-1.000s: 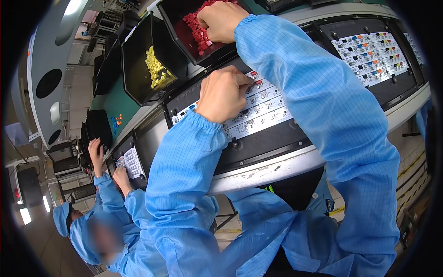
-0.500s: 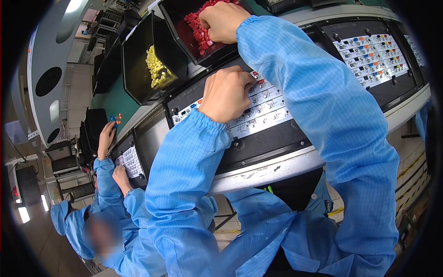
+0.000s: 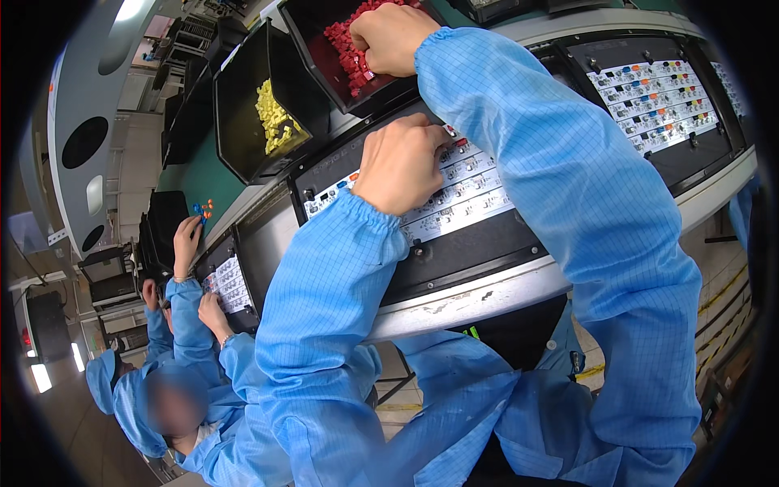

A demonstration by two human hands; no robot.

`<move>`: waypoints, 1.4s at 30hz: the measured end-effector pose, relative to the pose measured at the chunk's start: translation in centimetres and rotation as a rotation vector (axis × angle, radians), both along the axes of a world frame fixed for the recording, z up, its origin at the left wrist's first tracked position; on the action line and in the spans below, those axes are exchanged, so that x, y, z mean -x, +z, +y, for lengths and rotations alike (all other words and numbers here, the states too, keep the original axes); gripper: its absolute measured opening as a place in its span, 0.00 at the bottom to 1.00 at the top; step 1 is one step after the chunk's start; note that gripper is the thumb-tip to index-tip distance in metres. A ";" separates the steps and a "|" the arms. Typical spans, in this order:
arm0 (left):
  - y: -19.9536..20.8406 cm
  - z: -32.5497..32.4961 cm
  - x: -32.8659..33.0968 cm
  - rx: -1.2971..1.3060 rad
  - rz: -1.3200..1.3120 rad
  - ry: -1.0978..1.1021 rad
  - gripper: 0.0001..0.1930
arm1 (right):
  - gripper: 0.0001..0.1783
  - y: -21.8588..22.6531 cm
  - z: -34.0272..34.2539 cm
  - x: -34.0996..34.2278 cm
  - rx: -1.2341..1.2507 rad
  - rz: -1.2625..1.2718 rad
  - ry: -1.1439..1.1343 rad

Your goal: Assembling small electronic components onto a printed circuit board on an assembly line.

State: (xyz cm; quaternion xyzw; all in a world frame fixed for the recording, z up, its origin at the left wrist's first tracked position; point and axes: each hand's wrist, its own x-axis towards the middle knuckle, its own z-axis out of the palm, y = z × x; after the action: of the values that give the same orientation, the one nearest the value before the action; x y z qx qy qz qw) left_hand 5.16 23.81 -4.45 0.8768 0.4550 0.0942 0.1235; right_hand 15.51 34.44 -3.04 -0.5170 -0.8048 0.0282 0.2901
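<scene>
Hands: left hand (image 3: 403,166) over far edge of white circuit board (image 3: 471,195), fingers bunched; cannot tell if pinching. Right hand (image 3: 395,40) curled into red pieces (image 3: 349,57); grip unclear. Board lies in black carrier (image 3: 479,243), long axis slanting lower left to upper right, along carrier's near edge. Both hands' fingertips hidden; right sleeve (image 3: 560,154) covers board's right end. Bins beyond, two: red-piece bin (image 3: 312,61), yellow-piece bin (image 3: 235,97). Pieces too heaped to count.

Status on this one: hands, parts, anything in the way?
Left hand over white circuit boards, beside red parts; grip hidden. Right hand in black bin, at loose red pieces; grip unclear. Blue right sleeve hides some of the boards.
</scene>
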 end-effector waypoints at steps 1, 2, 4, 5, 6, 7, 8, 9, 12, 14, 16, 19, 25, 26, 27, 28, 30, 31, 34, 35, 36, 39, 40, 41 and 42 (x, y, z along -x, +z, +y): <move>0.1 -0.1 0.1 -0.001 -0.003 0.004 0.14 | 0.11 -0.2 -0.7 0.5 -0.202 -0.062 -0.100; 0.2 -0.2 0.2 -0.004 -0.010 -0.005 0.14 | 0.11 -0.2 -1.0 0.6 -0.204 -0.064 -0.097; 0.4 -0.3 0.7 -0.008 -0.021 -0.011 0.14 | 0.10 2.0 -2.8 0.6 -0.155 -0.078 -0.080; 0.6 -0.3 1.0 0.019 -0.025 -0.020 0.14 | 0.10 1.7 -2.2 0.9 -0.157 -0.080 -0.077; 0.7 -0.2 1.3 0.046 -0.030 -0.033 0.13 | 0.10 1.6 -1.6 1.2 -0.072 0.013 -0.038; 0.9 -0.2 1.7 0.045 -0.035 -0.034 0.13 | 0.10 1.4 -1.2 1.5 0.012 0.106 0.001; 1.2 -0.1 2.0 0.048 -0.046 -0.036 0.12 | 0.10 1.0 -0.9 1.1 0.011 0.100 -0.001; 1.6 -0.4 3.0 0.052 -0.061 -0.017 0.12 | 0.11 2.0 -1.5 0.6 -0.046 0.150 0.159; 1.9 -0.6 6.2 -0.123 -0.270 0.041 0.08 | 0.11 4.6 -5.3 -0.6 -0.043 0.259 0.405; 3.1 -0.8 10.3 -0.255 -0.423 0.200 0.06 | 0.09 3.1 -7.2 -0.2 0.067 0.235 0.453; 3.2 -0.1 16.1 -0.395 -0.521 0.407 0.06 | 0.09 1.9 -10.0 -0.7 -0.032 0.198 0.611; 2.0 2.0 25.1 -0.556 -0.364 0.636 0.09 | 0.09 -0.6 -15.0 0.1 0.230 0.211 0.542; -5.8 7.4 35.3 -0.082 0.292 0.733 0.15 | 0.10 -6.3 -16.9 3.6 0.362 0.135 0.474; -7.0 8.6 34.5 0.021 0.232 0.741 0.16 | 0.10 -7.0 -16.9 3.5 0.373 0.107 0.455; -6.8 8.0 34.3 0.027 0.227 0.737 0.16 | 0.10 -7.5 -17.0 3.6 0.366 0.101 0.434; -5.0 5.7 34.9 -0.059 -0.178 0.349 0.20 | 0.10 -7.5 -17.2 4.2 0.348 0.106 0.437; -3.7 4.1 35.6 0.062 -0.560 0.011 0.30 | 0.10 -7.9 -17.2 4.7 0.350 0.089 0.443; -4.2 4.4 35.1 0.061 -0.559 0.028 0.30 | 0.10 -8.1 -17.1 5.1 0.348 0.090 0.456; -5.3 6.1 32.1 -0.019 0.228 0.930 0.27 | 0.10 -8.6 -17.1 5.6 0.309 0.049 0.465; -5.2 6.0 32.1 0.007 0.257 0.885 0.25 | 0.10 -8.7 -17.1 5.6 0.312 0.045 0.463; -4.9 6.0 32.2 0.030 0.289 0.843 0.23 | 0.10 -8.7 -17.2 5.7 0.295 0.033 0.457; -4.6 5.8 32.3 -0.005 0.277 0.788 0.19 | 0.10 -8.8 -17.2 5.9 0.264 0.011 0.468; -4.5 5.8 32.4 -0.006 0.278 0.791 0.19 | 0.10 -8.8 -17.2 5.9 0.247 0.003 0.484; -4.4 6.0 32.6 0.023 0.303 0.775 0.17 | 0.10 -8.8 -17.2 6.0 0.246 0.003 0.487; -4.4 6.1 32.7 0.054 0.325 0.756 0.16 | 0.10 -8.7 -17.2 6.0 0.252 -0.007 0.488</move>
State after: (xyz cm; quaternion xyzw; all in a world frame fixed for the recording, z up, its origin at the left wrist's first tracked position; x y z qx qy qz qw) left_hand -27.52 29.95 -8.84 0.6480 0.7609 -0.0189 0.0294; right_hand 9.50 17.20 -11.78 -0.3399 -0.8967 0.1955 0.2054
